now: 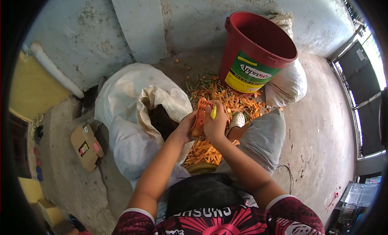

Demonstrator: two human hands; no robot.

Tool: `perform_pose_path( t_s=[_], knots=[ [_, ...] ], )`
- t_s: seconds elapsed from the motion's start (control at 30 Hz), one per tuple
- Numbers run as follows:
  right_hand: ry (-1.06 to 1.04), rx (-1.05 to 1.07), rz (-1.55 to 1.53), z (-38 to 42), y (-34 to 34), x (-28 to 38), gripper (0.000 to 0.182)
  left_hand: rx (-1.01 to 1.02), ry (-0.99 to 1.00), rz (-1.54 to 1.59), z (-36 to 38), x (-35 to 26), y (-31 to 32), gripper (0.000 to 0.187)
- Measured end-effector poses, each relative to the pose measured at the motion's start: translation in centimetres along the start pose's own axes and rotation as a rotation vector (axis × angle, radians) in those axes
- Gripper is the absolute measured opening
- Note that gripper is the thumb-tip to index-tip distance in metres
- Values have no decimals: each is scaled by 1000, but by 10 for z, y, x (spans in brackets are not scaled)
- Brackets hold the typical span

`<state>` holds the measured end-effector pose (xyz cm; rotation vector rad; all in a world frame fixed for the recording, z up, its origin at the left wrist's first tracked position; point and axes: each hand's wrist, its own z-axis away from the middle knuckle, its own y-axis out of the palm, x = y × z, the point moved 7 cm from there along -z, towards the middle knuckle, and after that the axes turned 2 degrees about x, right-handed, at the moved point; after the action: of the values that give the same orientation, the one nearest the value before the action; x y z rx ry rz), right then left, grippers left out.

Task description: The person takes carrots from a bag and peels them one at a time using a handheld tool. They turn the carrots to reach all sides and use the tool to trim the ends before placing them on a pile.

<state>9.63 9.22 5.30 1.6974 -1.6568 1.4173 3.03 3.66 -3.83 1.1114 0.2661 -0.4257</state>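
Observation:
In front of my lap, my left hand (187,126) is closed around an orange piece with a hole-dotted upper part (203,109); I cannot tell what kind of thing it is. My right hand (215,123) is closed against the other side of it, with a small yellow-handled tool (213,111) in its fingers. The tool's working end is hidden. Below both hands lie carrot peelings (203,153), between my legs. To the left, an open white sack (137,83) with a dark inside leans against my leg.
A dark red margarine bucket (258,45) stands ahead on the right, among more peelings and carrot slices (238,101). Behind it sits a stuffed white sack (289,83). A cut cardboard piece (87,147) lies at left. A white clog (237,119) shows beyond my hands.

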Motion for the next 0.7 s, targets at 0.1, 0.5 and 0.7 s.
perform_pose_path(
  t_s=[0.1,0.5,0.7],
  knots=[
    [80,-14,65,-1,-2,-3,26,-3,-6,-15,-4,5,-4,31],
    [280,-471,145,-91,-81,-102,19,401,-191,-421,30,23,35,44],
    [158,-201,-41,-80,-61,-68,17,60,132,-851,9,-2,1,48]
  ],
)
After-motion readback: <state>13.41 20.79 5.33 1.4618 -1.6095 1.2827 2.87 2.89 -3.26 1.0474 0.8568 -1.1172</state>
